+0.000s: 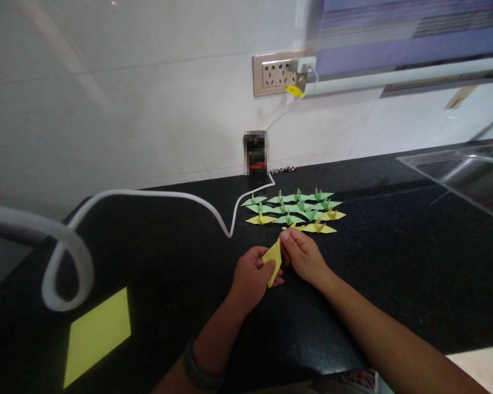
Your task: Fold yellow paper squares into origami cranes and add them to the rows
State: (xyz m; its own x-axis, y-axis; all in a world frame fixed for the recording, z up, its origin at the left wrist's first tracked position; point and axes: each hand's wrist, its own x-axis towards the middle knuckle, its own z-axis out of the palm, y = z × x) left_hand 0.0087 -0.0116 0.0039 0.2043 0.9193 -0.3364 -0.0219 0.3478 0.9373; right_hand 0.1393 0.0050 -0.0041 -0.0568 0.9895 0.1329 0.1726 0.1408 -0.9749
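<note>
Both of my hands hold a small folded yellow paper (273, 260) just above the black countertop (394, 273). My left hand (252, 276) pinches its lower left side with fingers closed. My right hand (304, 256) pinches its upper right edge between thumb and fingers. Just beyond the hands, several finished green and yellow paper cranes (293, 210) lie in rows on the counter.
A yellow-green paper sheet (96, 334) lies at the near left. A white cable (156, 197) runs from a wall socket (277, 73) across the counter and loops at the left. A small dark device (256, 153) stands against the tiled wall. A steel sink (468, 175) is at the right.
</note>
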